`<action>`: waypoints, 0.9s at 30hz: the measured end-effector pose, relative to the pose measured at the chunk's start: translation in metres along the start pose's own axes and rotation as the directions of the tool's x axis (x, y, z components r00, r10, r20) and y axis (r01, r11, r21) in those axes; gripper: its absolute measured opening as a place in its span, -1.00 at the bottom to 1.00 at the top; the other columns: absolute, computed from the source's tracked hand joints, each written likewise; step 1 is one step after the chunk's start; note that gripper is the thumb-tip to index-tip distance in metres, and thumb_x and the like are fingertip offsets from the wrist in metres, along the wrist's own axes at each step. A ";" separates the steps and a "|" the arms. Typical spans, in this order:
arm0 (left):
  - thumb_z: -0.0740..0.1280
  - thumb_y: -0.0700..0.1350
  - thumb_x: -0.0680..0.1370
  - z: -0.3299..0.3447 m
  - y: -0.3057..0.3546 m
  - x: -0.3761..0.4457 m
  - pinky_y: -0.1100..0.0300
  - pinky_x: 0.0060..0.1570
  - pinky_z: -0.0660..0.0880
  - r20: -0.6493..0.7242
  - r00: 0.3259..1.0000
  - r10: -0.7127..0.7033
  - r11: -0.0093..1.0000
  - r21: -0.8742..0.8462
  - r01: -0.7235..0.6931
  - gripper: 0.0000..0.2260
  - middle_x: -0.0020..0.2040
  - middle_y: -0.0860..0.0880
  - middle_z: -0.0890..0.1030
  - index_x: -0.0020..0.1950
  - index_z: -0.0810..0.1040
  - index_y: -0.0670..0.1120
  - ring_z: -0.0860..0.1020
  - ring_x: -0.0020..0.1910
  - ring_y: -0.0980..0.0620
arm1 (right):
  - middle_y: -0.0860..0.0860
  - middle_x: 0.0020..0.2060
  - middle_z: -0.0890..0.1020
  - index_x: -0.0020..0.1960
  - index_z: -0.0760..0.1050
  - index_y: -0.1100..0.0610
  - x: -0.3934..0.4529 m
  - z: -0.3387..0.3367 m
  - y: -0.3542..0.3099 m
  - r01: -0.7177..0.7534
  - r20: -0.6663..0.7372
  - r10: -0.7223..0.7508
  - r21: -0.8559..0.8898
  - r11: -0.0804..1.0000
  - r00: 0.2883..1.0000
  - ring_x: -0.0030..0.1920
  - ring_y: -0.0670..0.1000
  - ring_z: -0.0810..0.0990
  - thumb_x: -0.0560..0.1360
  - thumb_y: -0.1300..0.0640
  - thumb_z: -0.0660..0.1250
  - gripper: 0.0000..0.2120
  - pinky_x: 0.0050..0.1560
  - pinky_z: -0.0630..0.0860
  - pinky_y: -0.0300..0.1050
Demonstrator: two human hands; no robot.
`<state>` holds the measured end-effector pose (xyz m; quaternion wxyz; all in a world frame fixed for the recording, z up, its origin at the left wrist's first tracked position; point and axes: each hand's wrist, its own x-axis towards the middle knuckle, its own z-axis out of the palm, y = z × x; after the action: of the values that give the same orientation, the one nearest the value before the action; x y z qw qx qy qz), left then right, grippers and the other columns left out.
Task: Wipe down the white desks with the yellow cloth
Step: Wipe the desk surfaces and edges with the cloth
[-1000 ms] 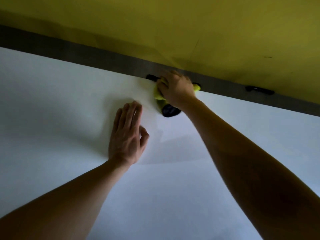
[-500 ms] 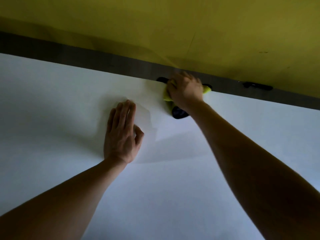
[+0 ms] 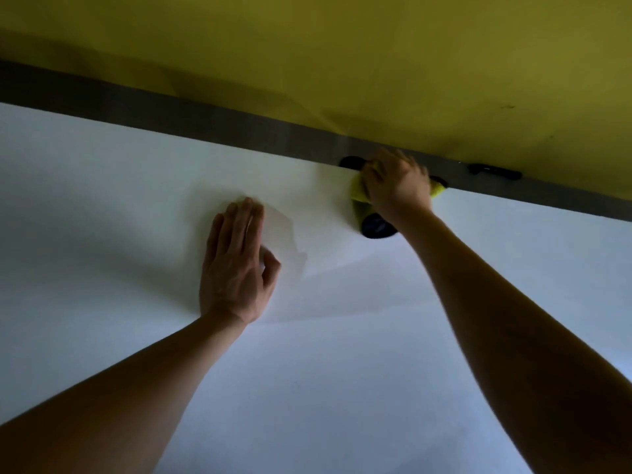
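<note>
Two hands on the counter (image 3: 342,388), one at its far edge.

The left hand (image 3: 236,268) lies flat mid-counter. The right hand (image 3: 393,189), farther back and to the right, rests on the cloth (image 3: 357,193) against the strip (image 3: 171,111) below the partition (image 3: 307,56). A clip (image 3: 494,172) sits right of it.

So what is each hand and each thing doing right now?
left hand: flat on the white desk, fingers straight, holding nothing.
right hand: fingers curled over the yellow cloth at the desk's far edge.
yellow cloth: bunched under the right hand, mostly hidden.
white desk: bare where visible, partly shadowed.
black clip: sits on the grey strip, untouched.
</note>
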<state>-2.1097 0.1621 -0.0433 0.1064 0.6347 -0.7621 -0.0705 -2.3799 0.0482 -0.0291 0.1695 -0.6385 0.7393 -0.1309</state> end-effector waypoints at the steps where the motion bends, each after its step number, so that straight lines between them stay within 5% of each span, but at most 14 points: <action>1: 0.14 -0.09 0.60 0.001 0.001 0.000 -0.14 0.62 0.11 -0.005 1.000 -0.001 1.000 -0.002 0.001 -0.40 0.63 -0.21 0.25 0.64 0.22 -0.22 0.20 0.63 -0.19 | 0.10 0.07 0.60 0.12 0.55 0.03 -0.004 -0.012 0.022 -0.036 0.004 0.036 -0.007 0.999 0.999 0.13 0.20 0.53 0.46 -0.10 0.10 -0.61 0.15 0.33 0.05; 5: 0.10 -0.08 0.60 0.003 0.001 -0.001 -0.14 0.62 0.10 -0.022 1.000 0.005 1.000 -0.006 -0.005 -0.41 0.63 -0.22 0.25 0.64 0.22 -0.23 0.19 0.63 -0.21 | 0.05 -0.08 0.53 -0.04 0.51 0.04 -0.010 -0.034 0.061 -0.119 -0.006 0.119 -0.028 0.993 0.993 0.05 0.19 0.54 0.51 -0.06 0.14 -0.76 0.08 0.24 -0.01; 8: 0.09 -0.07 0.61 0.004 0.000 -0.001 -0.15 0.63 0.09 -0.010 1.000 0.012 1.000 0.015 -0.012 -0.40 0.64 -0.22 0.23 0.65 0.18 -0.22 0.17 0.64 -0.21 | 0.05 -0.06 0.54 -0.01 0.52 0.07 -0.005 -0.026 0.046 -0.148 -0.018 0.147 -0.068 0.987 0.989 0.05 0.17 0.53 0.49 -0.09 0.08 -0.67 0.09 0.27 0.01; 12: 0.11 -0.07 0.61 0.003 0.002 -0.001 -0.15 0.63 0.09 0.000 1.000 0.010 1.000 0.012 -0.010 -0.39 0.64 -0.22 0.22 0.66 0.16 -0.22 0.18 0.64 -0.22 | 0.09 0.15 0.58 0.19 0.53 0.05 -0.002 -0.004 -0.001 -0.068 0.016 0.070 -0.077 0.995 0.997 0.16 0.16 0.52 0.54 -0.09 0.13 -0.64 0.21 0.32 0.07; 18: 0.14 -0.08 0.60 0.000 0.003 -0.001 -0.20 0.61 0.12 0.011 1.000 0.023 0.999 0.047 -0.024 -0.38 0.64 -0.24 0.23 0.65 0.17 -0.24 0.20 0.62 -0.26 | 0.04 0.02 0.59 0.10 0.52 0.03 0.011 0.033 -0.088 0.100 0.043 -0.099 -0.020 0.995 0.994 0.05 0.12 0.54 0.54 -0.13 0.13 -0.68 0.11 0.34 0.05; 24: 0.23 -0.28 0.59 -0.005 0.011 0.000 -0.23 0.53 0.27 0.101 0.961 0.256 0.963 0.062 -0.263 -0.43 0.61 -0.25 0.29 0.63 0.29 -0.13 0.27 0.59 -0.30 | 0.00 -0.03 0.59 0.12 0.53 -0.03 0.016 0.029 -0.073 0.229 0.063 -0.230 0.033 0.973 0.971 0.01 0.09 0.56 0.54 -0.16 0.20 -0.71 0.04 0.34 -0.01; 27: 0.28 -0.35 0.54 -0.006 0.026 0.000 -0.22 0.51 0.31 0.118 0.973 0.200 0.976 0.064 -0.208 -0.41 0.58 -0.23 0.34 0.59 0.37 -0.15 0.31 0.57 -0.28 | 0.00 -0.03 0.60 0.12 0.54 -0.03 0.014 0.022 -0.053 0.219 0.061 -0.222 0.060 0.974 0.973 0.02 0.11 0.56 0.53 -0.14 0.19 -0.71 0.04 0.34 0.01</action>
<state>-2.1332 0.1670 -0.0310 0.0464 0.5518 -0.8302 -0.0653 -2.3246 0.0267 -0.0279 0.1956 -0.7158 0.6540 -0.1471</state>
